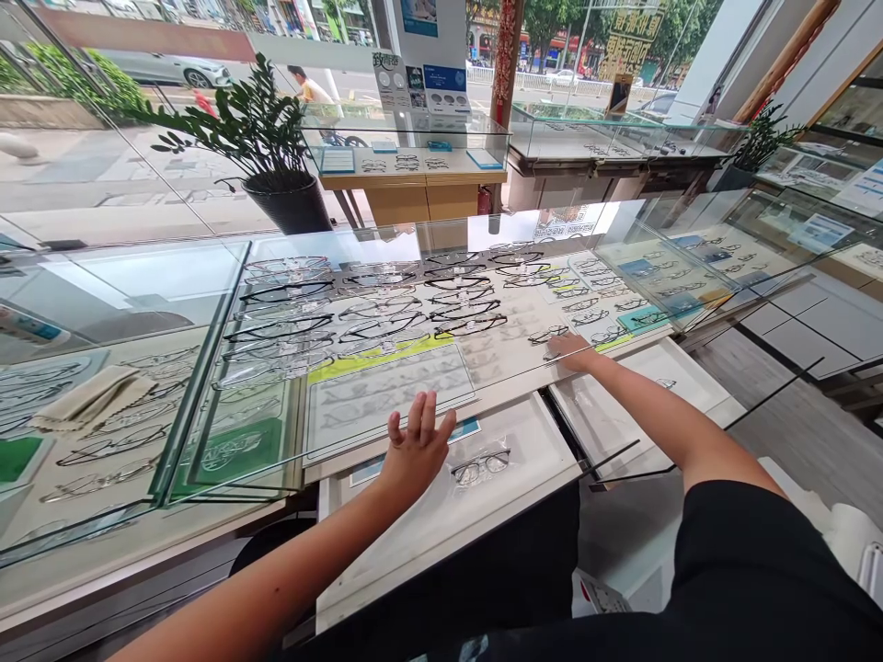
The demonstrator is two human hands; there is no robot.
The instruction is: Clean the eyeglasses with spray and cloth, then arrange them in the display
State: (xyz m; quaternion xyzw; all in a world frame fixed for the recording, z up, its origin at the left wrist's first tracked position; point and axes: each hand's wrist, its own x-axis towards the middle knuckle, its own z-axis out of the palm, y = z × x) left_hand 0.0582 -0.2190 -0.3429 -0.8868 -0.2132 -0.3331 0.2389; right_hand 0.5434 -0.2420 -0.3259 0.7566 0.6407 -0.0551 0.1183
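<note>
My left hand [419, 446] is raised over the pulled-out drawer at the case's near edge, fingers apart and holding nothing. Below and to its right, a pair of dark-framed eyeglasses [481, 467] lies in a clear bag in the white drawer [414, 542]. My right hand [569, 353] reaches into the glass display case, its fingers closed at a pair of eyeglasses [548, 336] near the shelf's front edge; the exact grip is small and partly hidden. Rows of eyeglasses [386, 322] sit to the left of it, seen through the glass top.
A second drawer [648, 395] stands pulled out on the right. On the left, a beige cloth [97, 400] lies over more eyeglasses by a green card [231, 455]. A potted plant [276, 175] and another glass case [414, 152] stand beyond.
</note>
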